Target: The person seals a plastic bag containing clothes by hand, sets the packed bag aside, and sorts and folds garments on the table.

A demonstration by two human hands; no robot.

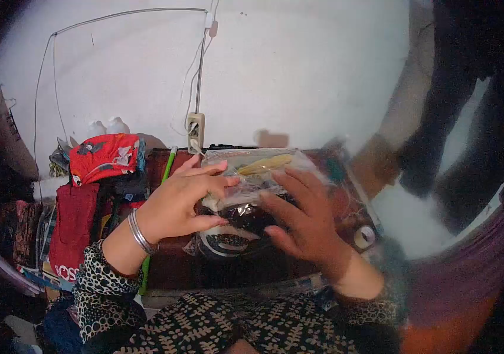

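A clear plastic bag (252,156) with something yellow (267,164) inside lies in front of me on a dark red surface. Over its left part my left hand (190,197) is spread, fingers apart, with bangles at the wrist. My right hand (302,215) is above the bag's right side, its fingers also apart. Whether the fingertips press on the plastic is hard to tell. Between the hands, nearer me, sits a dark, shiny package (228,242) with a pale, rounded patch.
Folded clothes are stacked at the left, with a red printed cloth (104,158) on top and a dark red one (74,227) below. A power socket (195,131) hangs on the wall. A green stick (169,165) stands left of the bag; a tape roll (364,237) lies right.
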